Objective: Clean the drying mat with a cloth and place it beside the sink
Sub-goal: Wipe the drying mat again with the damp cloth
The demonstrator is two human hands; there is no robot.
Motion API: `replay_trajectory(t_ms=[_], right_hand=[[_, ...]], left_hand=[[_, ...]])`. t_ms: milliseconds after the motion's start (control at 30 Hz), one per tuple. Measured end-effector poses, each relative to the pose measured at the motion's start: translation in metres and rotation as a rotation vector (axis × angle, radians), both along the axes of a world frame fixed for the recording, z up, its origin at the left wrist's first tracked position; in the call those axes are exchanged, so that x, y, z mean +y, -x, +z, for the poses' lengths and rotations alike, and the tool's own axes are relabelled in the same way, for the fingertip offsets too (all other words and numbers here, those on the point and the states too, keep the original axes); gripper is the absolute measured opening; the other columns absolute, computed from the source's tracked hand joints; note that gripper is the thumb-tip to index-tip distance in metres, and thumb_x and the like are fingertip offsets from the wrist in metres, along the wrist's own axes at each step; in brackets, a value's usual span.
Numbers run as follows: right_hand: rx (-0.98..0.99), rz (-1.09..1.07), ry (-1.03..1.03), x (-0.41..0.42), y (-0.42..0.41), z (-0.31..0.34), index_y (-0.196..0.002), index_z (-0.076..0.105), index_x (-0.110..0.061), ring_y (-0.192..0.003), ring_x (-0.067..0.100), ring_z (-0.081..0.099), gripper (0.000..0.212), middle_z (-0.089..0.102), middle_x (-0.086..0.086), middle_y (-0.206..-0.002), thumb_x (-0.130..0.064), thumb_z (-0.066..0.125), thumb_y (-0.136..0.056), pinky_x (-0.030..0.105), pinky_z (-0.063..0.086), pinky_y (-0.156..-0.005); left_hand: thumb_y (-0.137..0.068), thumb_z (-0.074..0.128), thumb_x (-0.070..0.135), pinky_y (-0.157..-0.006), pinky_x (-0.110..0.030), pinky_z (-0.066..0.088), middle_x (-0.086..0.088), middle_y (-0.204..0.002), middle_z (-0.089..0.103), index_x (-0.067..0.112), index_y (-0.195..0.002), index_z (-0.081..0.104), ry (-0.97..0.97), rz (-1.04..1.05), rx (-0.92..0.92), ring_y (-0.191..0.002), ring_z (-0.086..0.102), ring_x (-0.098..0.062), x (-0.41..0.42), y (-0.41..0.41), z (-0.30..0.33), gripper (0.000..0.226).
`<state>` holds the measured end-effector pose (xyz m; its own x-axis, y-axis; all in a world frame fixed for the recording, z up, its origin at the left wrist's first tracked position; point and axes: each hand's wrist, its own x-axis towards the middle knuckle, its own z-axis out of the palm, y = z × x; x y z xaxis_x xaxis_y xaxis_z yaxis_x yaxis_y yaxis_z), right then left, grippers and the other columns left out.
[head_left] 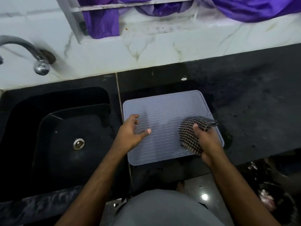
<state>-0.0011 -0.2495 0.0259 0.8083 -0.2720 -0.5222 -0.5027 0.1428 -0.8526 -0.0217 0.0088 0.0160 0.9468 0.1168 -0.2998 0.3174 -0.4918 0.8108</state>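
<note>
A grey ribbed drying mat (164, 111) lies flat on the black counter, just right of the sink (65, 128). My right hand (206, 142) grips a dark checked cloth (190, 132) over the mat's right side. The cloth bunches under my fingers and one end sticks out past the mat's right edge. My left hand (132, 129) hovers over the mat's left part with fingers loosely spread, holding nothing. Small water drops show on the mat's middle.
A chrome tap (40, 66) juts from the white marble wall above the black sink. The black counter (252, 103) stretches to the right, damp in patches. Purple fabric (104, 22) hangs on the window ledge behind. A dark bin (276, 201) stands on the floor at lower right.
</note>
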Motion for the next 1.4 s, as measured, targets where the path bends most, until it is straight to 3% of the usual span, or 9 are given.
replay_trajectory(t_ms=[100, 267, 400, 567, 800, 1000, 1100, 1233, 1400], right_hand=[[-0.088, 0.056, 0.563, -0.047, -0.018, -0.010, -0.114, 0.067, 0.003, -0.106, 0.039, 0.067, 0.033, 0.070, 0.023, -0.112, -0.026, 0.060, -0.099, 0.051, 0.053, -0.094], [-0.315, 0.152, 1.126, -0.080, -0.036, -0.028, -0.106, 0.061, 0.010, -0.094, 0.047, 0.065, 0.024, 0.067, 0.032, -0.104, -0.012, 0.057, -0.097, 0.045, 0.051, -0.079], [-0.214, 0.550, 1.223, -0.077, -0.038, -0.063, -0.149, 0.037, 0.003, -0.129, 0.040, 0.051, 0.062, 0.048, 0.026, -0.146, -0.003, 0.052, -0.089, 0.050, 0.042, -0.106], [-0.116, 0.710, 1.345, -0.045, -0.013, -0.105, -0.158, 0.026, -0.018, -0.152, 0.037, 0.017, 0.071, 0.017, 0.019, -0.165, -0.020, 0.053, -0.093, 0.056, 0.014, -0.121], [-0.068, 0.500, 1.305, 0.024, 0.006, -0.112, -0.159, 0.024, -0.019, -0.154, 0.034, 0.012, 0.069, 0.013, 0.011, -0.167, -0.038, 0.048, -0.097, 0.055, 0.016, -0.120], [-0.088, 0.642, 1.220, 0.102, 0.043, -0.104, -0.161, 0.010, -0.024, -0.155, 0.027, 0.001, 0.071, -0.001, 0.006, -0.169, -0.045, 0.025, -0.095, 0.051, 0.008, -0.122], [-0.116, 0.764, 1.066, 0.126, 0.052, -0.098, -0.160, 0.010, -0.031, -0.155, 0.021, -0.006, 0.065, -0.007, 0.000, -0.169, -0.041, 0.034, -0.101, 0.047, 0.001, -0.124], [-0.120, 0.670, 0.476, 0.129, 0.050, -0.072, -0.153, 0.039, -0.026, -0.149, 0.024, 0.029, 0.048, 0.034, 0.005, -0.162, -0.033, 0.044, -0.105, 0.045, 0.021, -0.123], [-0.143, 0.079, -0.010, 0.076, 0.039, -0.027, -0.112, 0.070, -0.017, -0.110, 0.025, 0.069, 0.023, 0.075, 0.000, -0.107, -0.028, 0.052, -0.104, 0.042, 0.056, -0.097]], left_hand=[[-0.079, 0.083, 0.049, -0.117, -0.042, 0.036, -0.004, -0.157, 0.036, 0.023, -0.159, 0.023, -0.253, -0.190, -0.031, -0.143, 0.038, -0.022, -0.002, -0.004, -0.024, 0.103], [-0.066, 0.071, 0.081, -0.127, -0.047, 0.002, 0.004, -0.171, -0.004, 0.031, -0.162, -0.008, -0.614, -0.498, 0.012, -0.158, 0.000, -0.021, 0.004, -0.005, -0.059, 0.135], [-0.060, 0.058, 0.095, -0.126, -0.047, -0.007, 0.014, -0.167, -0.018, 0.039, -0.161, -0.007, -0.587, -0.526, 0.047, -0.154, -0.018, -0.009, 0.013, -0.003, -0.078, 0.133], [-0.057, 0.048, 0.103, -0.124, -0.042, -0.010, 0.022, -0.166, -0.019, 0.047, -0.159, -0.009, -0.581, -0.516, -0.008, -0.153, -0.019, -0.005, 0.019, -0.001, -0.084, 0.129], [-0.054, 0.054, 0.100, -0.123, -0.046, -0.014, 0.019, -0.167, -0.019, 0.045, -0.159, -0.008, -0.525, -0.502, 0.009, -0.153, -0.022, -0.007, 0.019, -0.003, -0.091, 0.134], [-0.052, 0.044, 0.104, -0.122, -0.043, -0.015, 0.020, -0.166, -0.021, 0.045, -0.159, -0.009, -0.550, -0.496, -0.004, -0.153, -0.020, -0.006, 0.021, -0.004, -0.098, 0.133], [-0.061, 0.042, 0.086, -0.124, -0.045, -0.010, 0.024, -0.163, -0.023, 0.042, -0.160, -0.004, -0.556, -0.503, -0.022, -0.154, -0.017, -0.006, 0.021, -0.005, -0.098, 0.118], [-0.052, 0.057, 0.081, -0.126, -0.047, -0.007, 0.024, -0.164, -0.016, 0.037, -0.161, -0.005, -0.427, -0.511, 0.002, -0.150, -0.018, 0.001, 0.031, -0.007, -0.098, 0.133], [-0.047, 0.054, 0.103, -0.123, -0.047, -0.010, 0.015, -0.167, -0.023, 0.035, -0.159, -0.017, -0.553, -0.598, 0.024, -0.154, -0.019, -0.011, 0.030, -0.008, -0.098, 0.149]])
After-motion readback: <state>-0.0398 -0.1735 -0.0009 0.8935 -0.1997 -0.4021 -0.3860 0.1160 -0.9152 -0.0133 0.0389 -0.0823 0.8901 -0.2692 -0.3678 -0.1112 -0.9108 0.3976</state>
